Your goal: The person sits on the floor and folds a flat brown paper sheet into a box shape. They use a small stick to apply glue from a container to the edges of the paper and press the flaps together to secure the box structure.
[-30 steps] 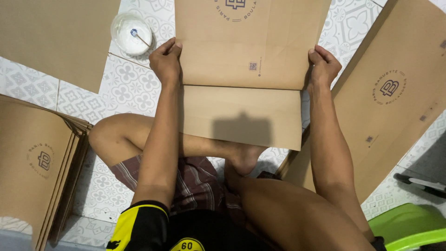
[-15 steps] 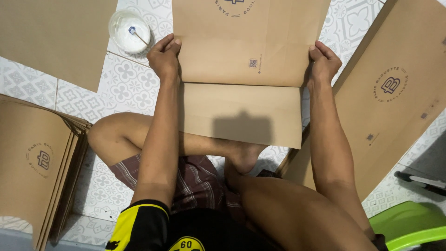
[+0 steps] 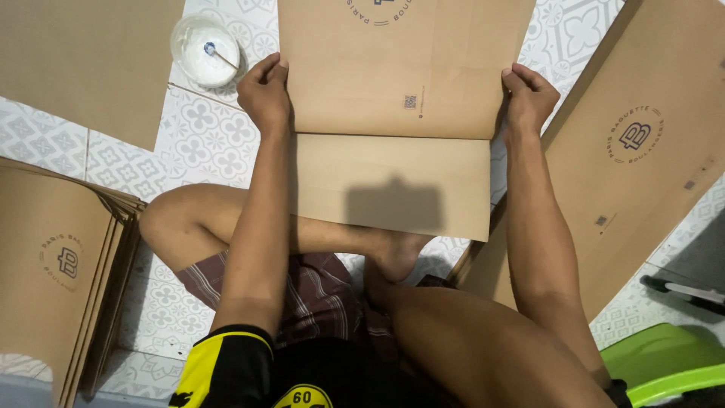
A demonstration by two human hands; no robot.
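**Brown paper sheet gripped at both edges**

Kraft-brown and creased across its width, the paper sheet [image 3: 400, 91] lies on the tiled floor [image 3: 189, 143] in front of the seated person, its lower flap [image 3: 393, 185] folded toward the crossed legs and partly resting over a foot. The left hand [image 3: 266, 94] is closed on the sheet's left edge, thumb on top and fingers curled beneath; the right hand [image 3: 529, 98] clamps the right edge the same way, just above the fold line.

Left of the sheet, just beyond the left hand, stands a small white bowl [image 3: 205, 50] with a thin stick in it (its contents look pale and pasty). Further left of the sheet lies another flat brown piece [image 3: 83, 68], and below that a stack of printed brown sheets [image 3: 60, 264]. Right of the sheet a long printed brown sheet [image 3: 642, 151] lies slanted, touching the right forearm's side, with a green plastic seat [image 3: 664, 363] beyond it.
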